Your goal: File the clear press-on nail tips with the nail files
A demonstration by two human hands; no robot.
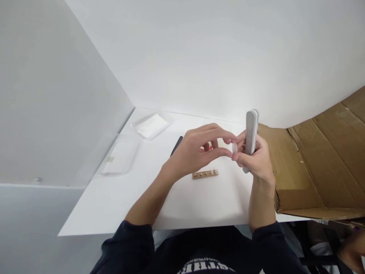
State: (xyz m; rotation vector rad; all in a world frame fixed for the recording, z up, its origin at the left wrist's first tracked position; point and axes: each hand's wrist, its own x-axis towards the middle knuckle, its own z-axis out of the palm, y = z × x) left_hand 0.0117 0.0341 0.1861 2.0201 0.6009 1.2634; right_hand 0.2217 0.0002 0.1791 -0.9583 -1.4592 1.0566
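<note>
My right hand is closed round a slim white remote-like device, held upright above the white table. My left hand meets it from the left, thumb and fingers pinched on a small white piece at the device's side. Below the hands a small brown strip with several metal contacts lies flat on the table. Something red shows behind my left fingers; I cannot make out what it is.
A dark pen-like tool lies behind my left hand. Two clear plastic trays sit at the table's far left by the wall. An open cardboard box takes up the right side. Another person's hand shows at the lower right.
</note>
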